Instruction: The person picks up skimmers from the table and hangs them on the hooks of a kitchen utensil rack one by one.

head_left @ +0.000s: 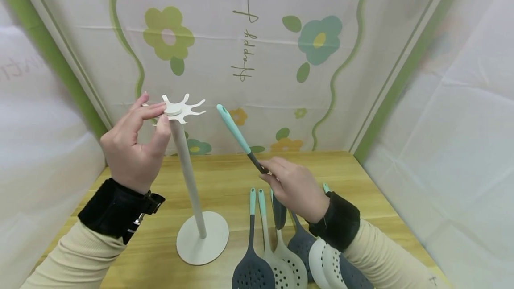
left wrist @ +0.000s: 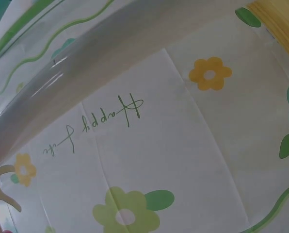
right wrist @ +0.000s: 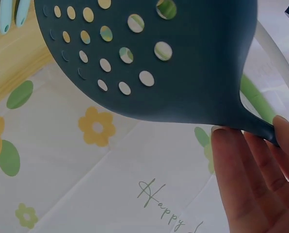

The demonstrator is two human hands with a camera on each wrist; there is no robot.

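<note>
A white utensil stand (head_left: pixel 186 168) rises from a round base (head_left: pixel 202 240), topped by a wheel of curved hooks (head_left: pixel 184 109). My left hand (head_left: pixel 134 142) pinches the near-left side of that wheel between thumb and fingers. Its pole (left wrist: pixel 110 53) crosses the left wrist view, with one hook (left wrist: pixel 1 189) at the lower left. My right hand (head_left: pixel 299 186) holds a dark skimmer (right wrist: pixel 202 73) by its neck, head down. The skimmer's mint handle (head_left: pixel 234 130) points up and left, its tip just right of the hooks and apart from them.
Several more utensils lie on the wooden table (head_left: pixel 148 235) below my right hand, among them a dark slotted turner (head_left: pixel 253 269) and a pale grey one (head_left: pixel 281 269). A flower-printed cloth wall (head_left: pixel 217 57) stands behind, with white side walls left and right.
</note>
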